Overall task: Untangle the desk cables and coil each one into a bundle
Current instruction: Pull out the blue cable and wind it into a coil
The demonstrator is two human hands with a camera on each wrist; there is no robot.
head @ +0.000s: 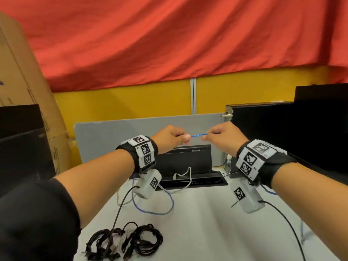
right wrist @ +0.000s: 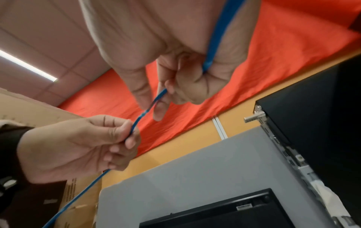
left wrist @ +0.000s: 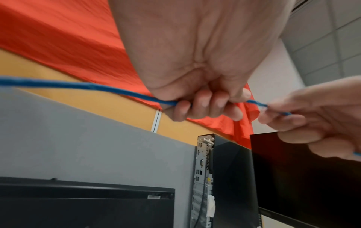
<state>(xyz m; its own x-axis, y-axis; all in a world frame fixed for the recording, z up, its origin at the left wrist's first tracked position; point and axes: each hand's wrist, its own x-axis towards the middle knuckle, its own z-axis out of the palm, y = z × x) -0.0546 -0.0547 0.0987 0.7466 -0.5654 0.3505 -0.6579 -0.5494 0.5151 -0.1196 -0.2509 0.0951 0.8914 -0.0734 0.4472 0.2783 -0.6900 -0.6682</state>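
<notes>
Both hands are raised above the desk and hold a thin blue cable [head: 198, 136] stretched between them. My left hand [head: 172, 137] grips it in a fist, fingers curled round the cable [left wrist: 125, 92]. My right hand [head: 216, 136] pinches it between thumb and fingers, and the cable [right wrist: 148, 110] runs on through the palm. A loose loop of the blue cable [head: 152, 210] lies on the white desk [head: 203, 227] below. A tangled heap of black cables [head: 125, 242] with a white one in it sits near the front left.
A black monitor back [head: 183, 161] stands behind a black cable tray [head: 194, 182], with a grey cable [head: 185, 174] draped over it. A black computer case [head: 263, 132] is at the right, a cardboard box [head: 28, 110] at the left, a grey divider [head: 113, 136] behind.
</notes>
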